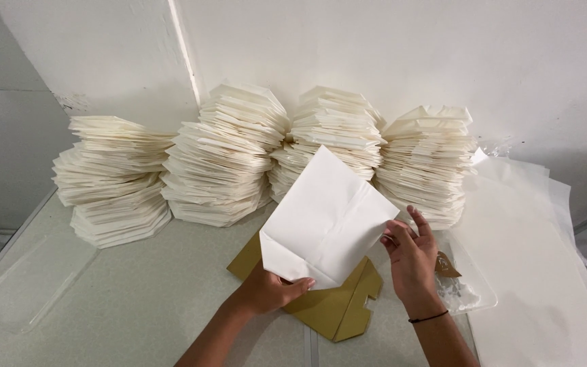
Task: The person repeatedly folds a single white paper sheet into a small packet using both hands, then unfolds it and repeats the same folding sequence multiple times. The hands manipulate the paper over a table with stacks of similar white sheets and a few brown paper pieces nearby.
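Head view looks down on your two hands at the lower middle of the frame, both on one folded white paper sheet that stands tilted above the counter. Your left hand pinches the sheet's lower left corner, thumb laid over the front of the folded edge and the other fingers behind it. Your right hand sits at the sheet's right edge with its fingers loosely spread and curled, fingertips touching the paper's corner; a thin black band circles that wrist.

Under the sheet, flat on the counter, lies a mustard-brown cardboard template, partly covered by the paper and your left hand. Just right of your right hand is a clear plastic tray with a small brown scrap in it. Further right, a pile of large white sheets spreads to the frame's right edge.

Across the upper middle of the frame, four tall stacks of folded white paper stand side by side against the white wall. At lower left, a clear plastic sheet lies flat on the counter.
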